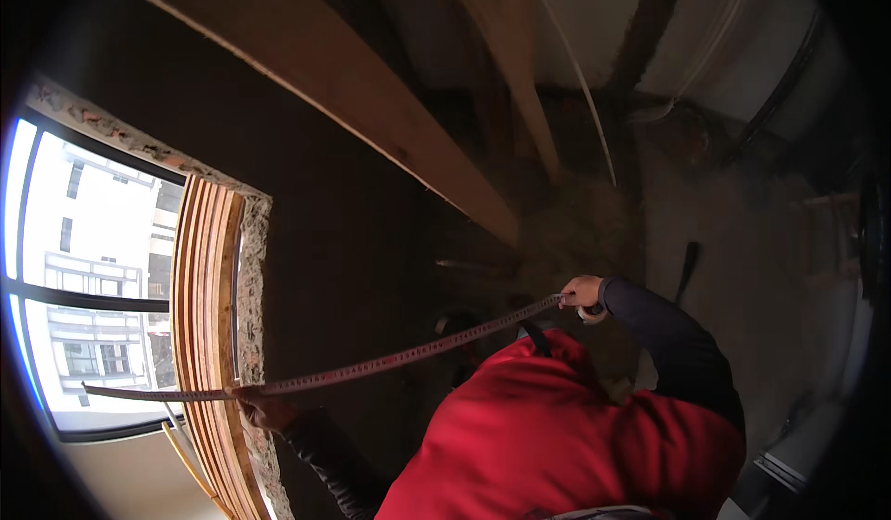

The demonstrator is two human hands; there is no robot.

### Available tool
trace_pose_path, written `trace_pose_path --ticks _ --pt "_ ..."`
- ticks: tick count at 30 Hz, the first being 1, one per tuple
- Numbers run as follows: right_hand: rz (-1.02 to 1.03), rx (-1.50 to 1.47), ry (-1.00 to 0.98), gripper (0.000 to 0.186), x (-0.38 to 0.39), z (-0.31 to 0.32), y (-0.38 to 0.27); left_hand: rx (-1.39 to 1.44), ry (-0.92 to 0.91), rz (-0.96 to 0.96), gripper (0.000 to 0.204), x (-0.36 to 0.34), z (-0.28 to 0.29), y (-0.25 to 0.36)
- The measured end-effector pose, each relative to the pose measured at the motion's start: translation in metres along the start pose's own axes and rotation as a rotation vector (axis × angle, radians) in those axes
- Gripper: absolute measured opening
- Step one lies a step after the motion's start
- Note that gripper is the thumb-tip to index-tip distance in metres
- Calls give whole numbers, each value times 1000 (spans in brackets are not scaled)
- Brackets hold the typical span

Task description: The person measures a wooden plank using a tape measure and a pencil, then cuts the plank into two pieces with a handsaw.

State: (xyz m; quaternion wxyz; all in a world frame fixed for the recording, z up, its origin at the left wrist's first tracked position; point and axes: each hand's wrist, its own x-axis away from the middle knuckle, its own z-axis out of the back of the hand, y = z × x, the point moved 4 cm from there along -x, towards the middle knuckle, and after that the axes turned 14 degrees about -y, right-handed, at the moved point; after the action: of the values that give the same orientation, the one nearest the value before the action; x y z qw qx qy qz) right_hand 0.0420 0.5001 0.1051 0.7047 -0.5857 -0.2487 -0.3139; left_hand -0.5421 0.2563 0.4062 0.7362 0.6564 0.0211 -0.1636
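My left hand (264, 409) pinches the long blade of a tape measure (399, 358) at the wooden boards (200, 334) stacked in the window opening at left. The blade's free end (88, 388) sticks out past the boards in front of the glass. My right hand (580, 291) grips the other end at middle right, with a rounded case (591, 313) partly hidden in the fingers. The blade sags slightly between my hands, above my red garment (548, 427).
Long timber beams (390, 121) slope across the upper middle. Pale cables (585, 93) hang at upper right. A rough masonry edge (251, 269) borders the window (83, 232). A dark bar (687, 269) rests beyond my right hand on the grey floor (761, 316).
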Motion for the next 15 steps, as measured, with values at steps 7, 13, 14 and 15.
trace_pose_path --ticks 7,13,14,15 --pt "81 -74 56 37 76 7 0 -97 -532 -92 50 150 -200 11" --pt "173 -203 182 34 98 18 15 21 -915 -341 43 223 -270 20" --pt "202 -198 283 33 121 35 7 18 -711 -313 39 190 -267 47" --pt "203 -219 358 33 131 37 19 6 -525 -242 36 168 -266 55"
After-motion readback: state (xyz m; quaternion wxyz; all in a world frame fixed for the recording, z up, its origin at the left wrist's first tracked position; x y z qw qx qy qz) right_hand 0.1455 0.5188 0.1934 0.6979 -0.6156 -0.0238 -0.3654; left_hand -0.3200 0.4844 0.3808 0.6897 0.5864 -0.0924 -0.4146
